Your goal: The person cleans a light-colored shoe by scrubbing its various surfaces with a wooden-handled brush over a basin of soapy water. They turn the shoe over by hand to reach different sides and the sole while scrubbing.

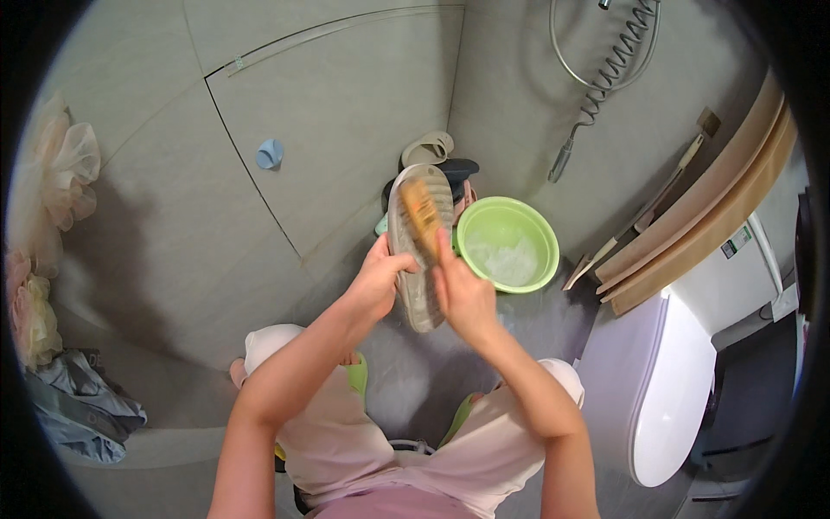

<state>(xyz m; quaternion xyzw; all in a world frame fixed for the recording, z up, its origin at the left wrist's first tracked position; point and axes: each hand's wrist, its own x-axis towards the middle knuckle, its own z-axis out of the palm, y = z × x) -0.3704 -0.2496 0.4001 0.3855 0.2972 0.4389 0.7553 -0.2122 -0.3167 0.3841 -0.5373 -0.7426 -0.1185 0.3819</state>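
My left hand (pixel 380 275) grips a greyish-beige slipper (pixel 421 304) along its left edge, thumb across it. The slipper is held up lengthwise in front of me, its ridged face toward me. In my right hand (pixel 465 294) is a wooden scrubbing brush (pixel 420 212), slightly blurred, lying against the slipper's upper part; its bristles are hidden. Just right of the slipper stands a light green basin (pixel 553 251) with foamy water (pixel 512 259) in it.
Behind the slipper, more footwear lies by the wall, including a beige slipper (pixel 429 148). A white toilet (pixel 670 389) and curved beige boards (pixel 700 203) are at right. A coiled shower hose (pixel 609 69) hangs above. Mesh bath puffs (pixel 73 173) and grey bags (pixel 78 406) are at left.
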